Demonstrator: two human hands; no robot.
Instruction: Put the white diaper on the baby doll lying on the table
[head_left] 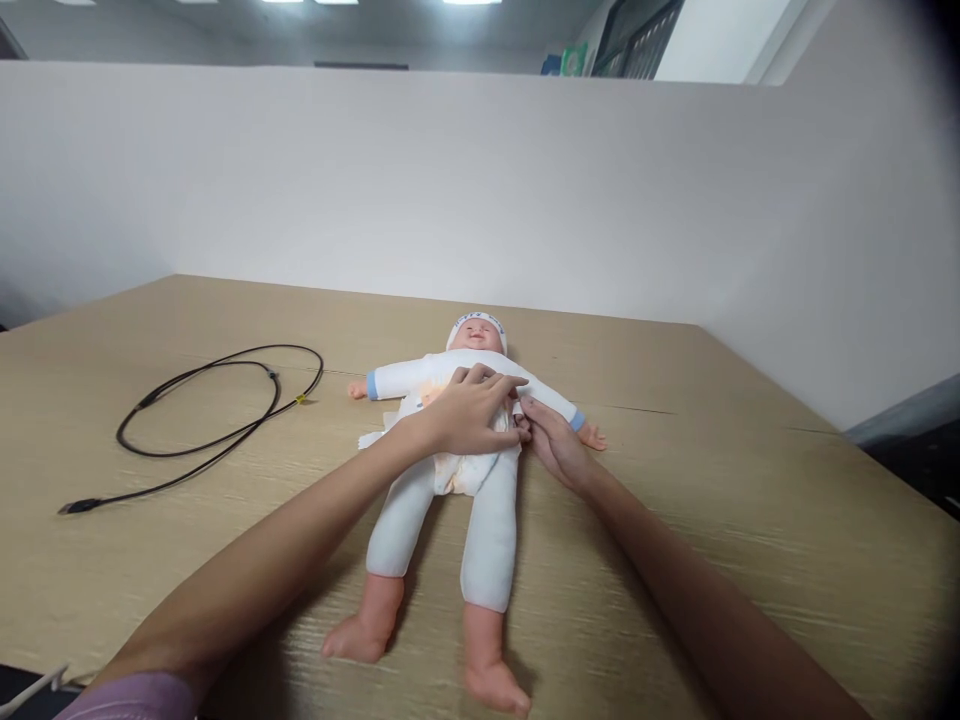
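Pale wall (450,180) rises beyond the doll (487,525), which lies on its back on a wood-toned table (712,430), with a looped black cable (255,425) well to its left. Its long axis runs away from the person, head far, feet near. Both hands meet at its waist: the left hand (472,410) reaches across the belly, fingers extended and thumb held away from them, while the right hand (555,440) comes in against the right flank, fingertips drawn close together; whether they grip anything I cannot tell. Around the doll's hips sits a white diaper (457,475) with faint orange print, a loose flap (371,440) jutting out left. White clothing, blue cuffs (577,420), a marked white cap (480,317) and bare pink feet complete the doll.
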